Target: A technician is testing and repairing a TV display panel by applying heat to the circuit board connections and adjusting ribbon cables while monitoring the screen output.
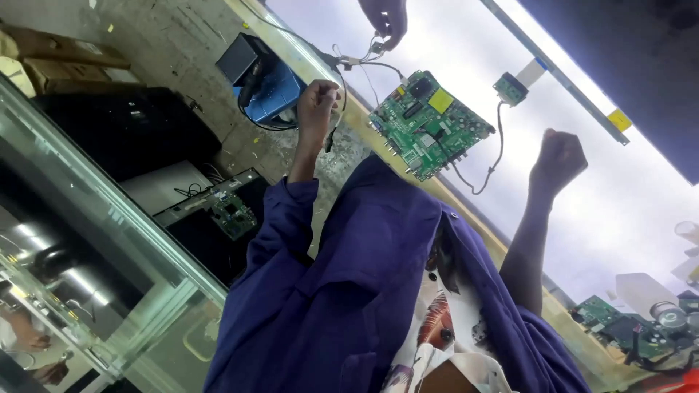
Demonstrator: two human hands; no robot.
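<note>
The left hand pinches a thin black wire just beside the green rectangular circuit board, which lies on the bright white lit panel. The right hand is clenched in an empty fist above the panel. Another person's hand holds the wires beyond.

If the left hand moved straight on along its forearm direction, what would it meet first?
Probably the thin wires from the green circuit board, just beyond the left hand; depth is unclear.

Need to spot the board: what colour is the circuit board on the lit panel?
Green, with a yellow patch; the circuit board shows best in the head view.
</note>
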